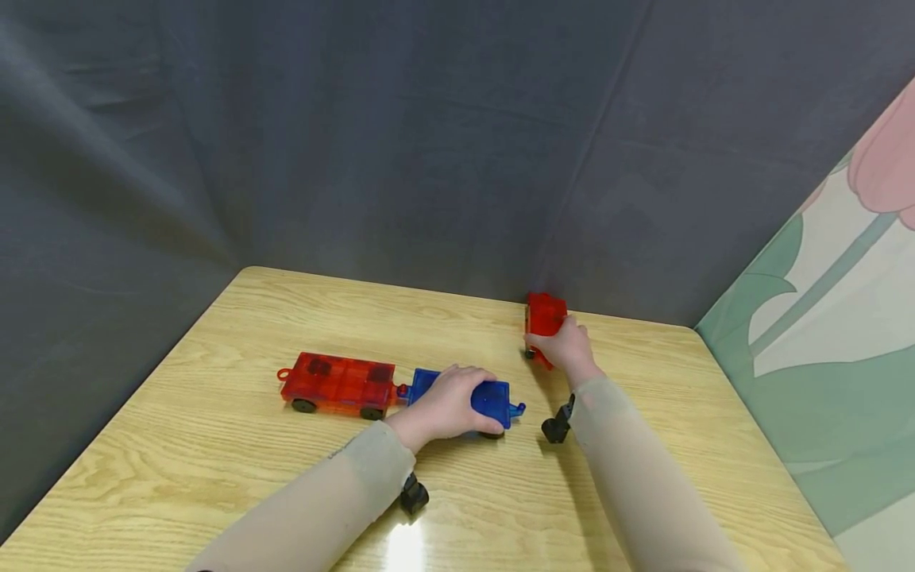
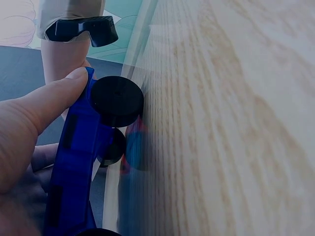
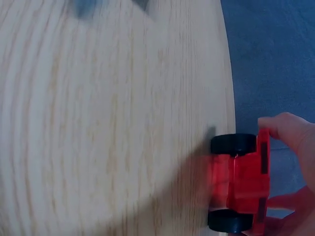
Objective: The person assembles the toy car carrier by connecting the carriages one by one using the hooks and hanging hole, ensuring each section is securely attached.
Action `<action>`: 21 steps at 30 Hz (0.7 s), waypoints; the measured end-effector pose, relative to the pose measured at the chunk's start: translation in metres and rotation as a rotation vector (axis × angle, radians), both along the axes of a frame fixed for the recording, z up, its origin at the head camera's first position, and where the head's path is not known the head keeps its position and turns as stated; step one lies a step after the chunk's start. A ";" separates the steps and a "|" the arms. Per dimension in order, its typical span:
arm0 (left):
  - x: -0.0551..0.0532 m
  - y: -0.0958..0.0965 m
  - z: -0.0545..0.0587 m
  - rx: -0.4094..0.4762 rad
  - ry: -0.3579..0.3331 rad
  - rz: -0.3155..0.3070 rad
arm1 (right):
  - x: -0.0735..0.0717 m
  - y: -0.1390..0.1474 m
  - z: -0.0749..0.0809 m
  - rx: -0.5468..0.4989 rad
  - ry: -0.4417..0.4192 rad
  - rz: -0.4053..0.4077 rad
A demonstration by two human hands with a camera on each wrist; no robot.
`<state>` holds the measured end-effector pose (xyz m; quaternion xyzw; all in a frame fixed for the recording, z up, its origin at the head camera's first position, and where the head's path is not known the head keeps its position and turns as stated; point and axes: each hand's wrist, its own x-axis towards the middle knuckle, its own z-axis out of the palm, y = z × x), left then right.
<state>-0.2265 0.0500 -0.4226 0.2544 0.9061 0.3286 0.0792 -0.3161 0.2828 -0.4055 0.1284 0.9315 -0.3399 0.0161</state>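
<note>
My left hand (image 1: pixel 450 403) grips a blue toy wagon (image 1: pixel 492 401) across its top, thumb on the near long side. In the left wrist view the thumb presses the edge of the blue wagon (image 2: pixel 78 142) above a black wheel. A longer, see-through red wagon (image 1: pixel 343 384) stands to its left, and their couplings meet end to end. Toward the table's back edge, my right hand (image 1: pixel 568 347) holds a smaller red wagon (image 1: pixel 546 315) by its sides. The right wrist view shows this red wagon (image 3: pixel 243 182) with black wheels; whether they touch the wood cannot be told.
The wooden table (image 1: pixel 214 445) ends just behind the small red wagon, where a dark cloth (image 1: pixel 400 159) hangs. A flower-patterned surface (image 1: pixel 843 334) lies beyond the right edge. Black wrist cameras (image 1: pixel 413 496) hang under both sleeves, close to the tabletop.
</note>
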 end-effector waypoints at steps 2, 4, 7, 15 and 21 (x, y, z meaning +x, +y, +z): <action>0.000 0.000 0.001 0.003 0.003 -0.002 | 0.000 -0.001 0.001 0.009 -0.010 -0.008; 0.000 0.000 0.001 0.004 0.005 -0.003 | 0.000 -0.002 0.003 0.017 -0.022 -0.017; 0.000 0.000 0.002 0.006 0.012 -0.005 | 0.001 -0.002 0.006 0.039 -0.035 -0.016; 0.000 -0.001 0.004 0.011 0.014 -0.009 | 0.004 -0.003 0.009 0.202 -0.036 0.008; 0.000 0.000 0.003 0.007 0.018 -0.016 | 0.006 0.000 0.006 0.219 -0.043 0.003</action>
